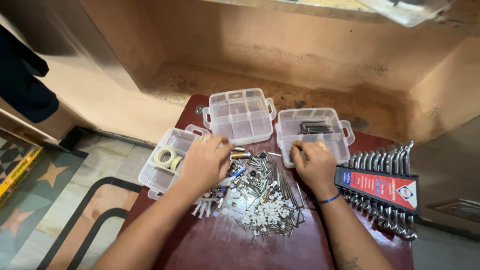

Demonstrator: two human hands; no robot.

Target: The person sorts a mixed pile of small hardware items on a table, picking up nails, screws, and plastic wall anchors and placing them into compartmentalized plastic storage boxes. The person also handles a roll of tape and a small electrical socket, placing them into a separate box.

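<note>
Mixed hardware (pixel 262 192), a heap of nails, screws, white plastic plugs and small washers, lies on the dark red tabletop (pixel 225 245) between and just below both hands. Most of it looks unsorted: by my judgement the sorting is at an early stage, since the pile is large and the boxes hold little. The left hand (pixel 205 162) rests palm down on the heap's left edge, fingers curled over small pieces near a blue-tipped item; whether its grip has closed on anything I cannot tell. The right hand (pixel 315 165) sits at the heap's upper right, fingertips pinched together at the near rim of the right clear box (pixel 345 132), apparently around something small, though the piece itself is hidden. That box already holds a few dark metal bars. Beyond the left hand stands the middle clear box (pixel 242 115), seemingly without contents, and to its outer side the left clear box (pixel 150 175) with tape rolls (pixel 167 157). Right of the right hand lies a spanner set (pixel 382 187) in its holder.
</note>
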